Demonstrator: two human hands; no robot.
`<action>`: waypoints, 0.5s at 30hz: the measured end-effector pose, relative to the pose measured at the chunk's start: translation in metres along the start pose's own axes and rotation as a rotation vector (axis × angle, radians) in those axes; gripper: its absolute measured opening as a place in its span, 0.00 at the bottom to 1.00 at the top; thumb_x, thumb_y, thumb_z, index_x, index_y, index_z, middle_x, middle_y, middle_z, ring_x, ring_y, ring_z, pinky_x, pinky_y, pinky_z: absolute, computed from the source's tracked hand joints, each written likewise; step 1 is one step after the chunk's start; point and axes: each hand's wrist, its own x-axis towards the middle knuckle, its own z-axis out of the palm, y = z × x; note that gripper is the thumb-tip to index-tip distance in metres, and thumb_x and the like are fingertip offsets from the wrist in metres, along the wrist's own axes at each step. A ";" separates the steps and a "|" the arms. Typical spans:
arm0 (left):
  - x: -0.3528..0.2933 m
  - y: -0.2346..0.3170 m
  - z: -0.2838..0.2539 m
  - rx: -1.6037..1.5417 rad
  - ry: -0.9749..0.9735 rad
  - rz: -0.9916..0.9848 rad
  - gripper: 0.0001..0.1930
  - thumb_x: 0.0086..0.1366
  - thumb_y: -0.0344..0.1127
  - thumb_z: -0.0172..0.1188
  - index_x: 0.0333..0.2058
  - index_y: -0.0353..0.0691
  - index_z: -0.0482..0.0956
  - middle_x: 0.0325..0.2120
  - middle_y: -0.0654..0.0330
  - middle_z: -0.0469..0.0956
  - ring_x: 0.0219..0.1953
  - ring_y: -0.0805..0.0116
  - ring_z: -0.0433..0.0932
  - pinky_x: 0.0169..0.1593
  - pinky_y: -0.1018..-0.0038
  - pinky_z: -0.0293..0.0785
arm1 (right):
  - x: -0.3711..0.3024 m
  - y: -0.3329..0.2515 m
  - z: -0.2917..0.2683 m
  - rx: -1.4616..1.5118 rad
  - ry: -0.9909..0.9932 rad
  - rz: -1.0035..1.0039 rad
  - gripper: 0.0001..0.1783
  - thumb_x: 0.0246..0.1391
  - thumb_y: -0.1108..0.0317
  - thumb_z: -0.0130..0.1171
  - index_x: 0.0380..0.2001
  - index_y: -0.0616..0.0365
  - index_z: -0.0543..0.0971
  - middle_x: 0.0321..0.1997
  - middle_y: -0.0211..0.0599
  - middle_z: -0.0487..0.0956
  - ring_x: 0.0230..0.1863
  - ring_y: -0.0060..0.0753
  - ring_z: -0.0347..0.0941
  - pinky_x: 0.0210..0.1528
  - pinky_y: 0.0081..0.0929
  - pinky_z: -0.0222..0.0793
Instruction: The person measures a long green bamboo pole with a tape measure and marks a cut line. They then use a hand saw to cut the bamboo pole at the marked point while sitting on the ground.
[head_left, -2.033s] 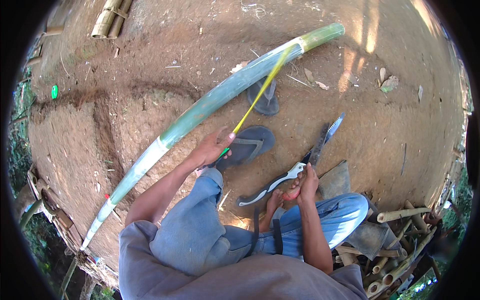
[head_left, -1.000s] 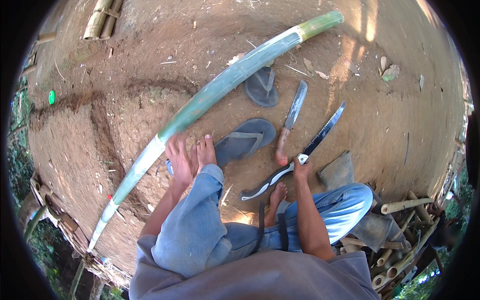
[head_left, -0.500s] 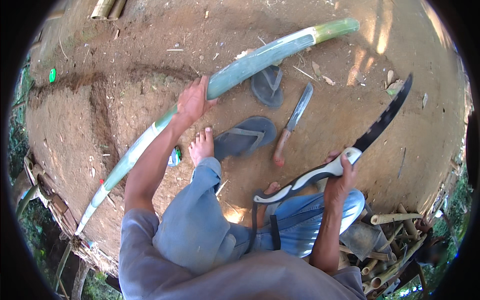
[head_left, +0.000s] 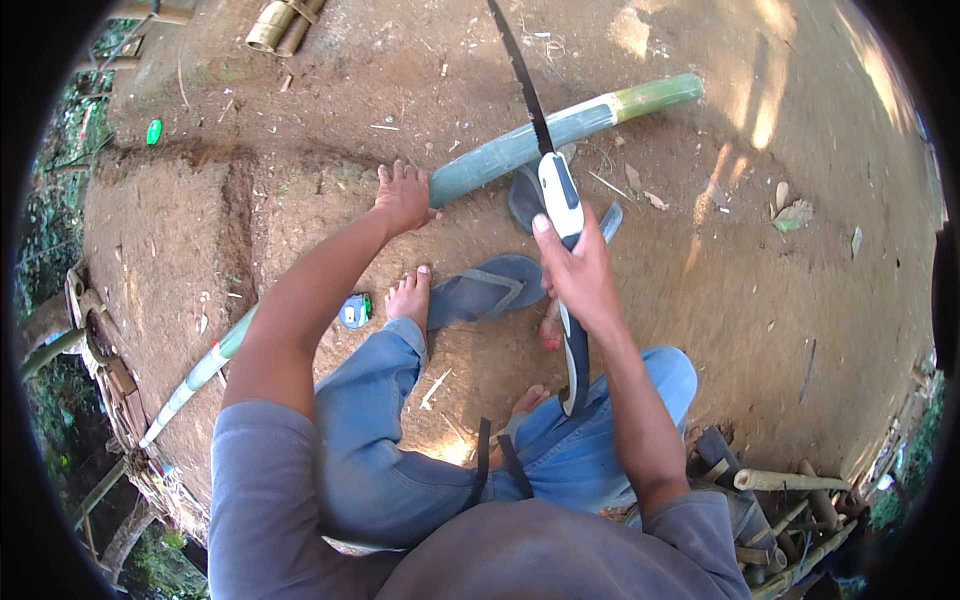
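A long green bamboo pole [head_left: 490, 166] lies slantwise over the ground, from the lower left to the upper right. My left hand [head_left: 403, 198] grips it near its middle, fingers over the top. In my right hand [head_left: 580, 268] is a pruning saw [head_left: 559, 190] with a white and black handle and a dark curved, toothed blade. The blade points away from me and crosses above the pole in view; whether it touches the bamboo I cannot tell. Under my right hand lies a knife [head_left: 612, 222], its middle hidden by hand and saw.
Two dark sandals, one [head_left: 490, 290] beside my bare foot and another [head_left: 524, 194] partly under the saw, rest on the dirt. A small tape measure [head_left: 354, 311] sits left of my foot. Cut bamboo pieces [head_left: 790, 481] are heaped at lower right; more bamboo [head_left: 270, 27] lies at the top left.
The saw has swung from the right to the middle, its blade now pointing away across the pole. My left hand keeps its hold, and the pole's far end appears slightly lower in view.
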 end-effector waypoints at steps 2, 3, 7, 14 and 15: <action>-0.003 0.006 -0.027 -0.032 -0.112 -0.066 0.44 0.65 0.62 0.60 0.67 0.34 0.59 0.61 0.39 0.69 0.69 0.36 0.60 0.71 0.45 0.53 | 0.005 -0.012 -0.010 0.008 -0.057 -0.005 0.25 0.66 0.49 0.58 0.48 0.61 0.71 0.23 0.26 0.72 0.20 0.18 0.69 0.22 0.21 0.66; -0.003 0.007 -0.039 -0.050 -0.168 -0.099 0.43 0.66 0.62 0.57 0.67 0.34 0.58 0.62 0.38 0.68 0.70 0.35 0.58 0.72 0.45 0.52 | 0.004 -0.022 -0.013 0.106 -0.095 -0.020 0.25 0.68 0.47 0.54 0.51 0.58 0.70 0.23 0.25 0.70 0.19 0.17 0.67 0.20 0.22 0.65; -0.003 0.009 -0.048 -0.466 -0.212 -0.279 0.32 0.72 0.57 0.48 0.59 0.32 0.72 0.62 0.38 0.69 0.68 0.38 0.62 0.69 0.48 0.58 | -0.005 -0.012 -0.023 0.173 -0.111 0.049 0.21 0.72 0.47 0.45 0.52 0.52 0.68 0.22 0.25 0.68 0.20 0.18 0.67 0.20 0.23 0.65; 0.034 0.024 -0.005 -0.749 0.150 -0.283 0.32 0.74 0.55 0.38 0.45 0.31 0.82 0.46 0.37 0.80 0.53 0.37 0.78 0.59 0.50 0.72 | -0.019 0.052 -0.026 -0.126 -0.189 0.174 0.28 0.72 0.42 0.38 0.40 0.59 0.70 0.20 0.33 0.71 0.17 0.26 0.69 0.17 0.30 0.65; 0.040 0.029 -0.002 -0.800 0.154 -0.303 0.32 0.74 0.55 0.37 0.44 0.32 0.82 0.45 0.37 0.81 0.52 0.37 0.78 0.58 0.50 0.72 | -0.020 0.051 -0.023 -0.130 -0.200 0.222 0.29 0.72 0.41 0.38 0.39 0.60 0.70 0.20 0.34 0.72 0.17 0.27 0.70 0.16 0.31 0.64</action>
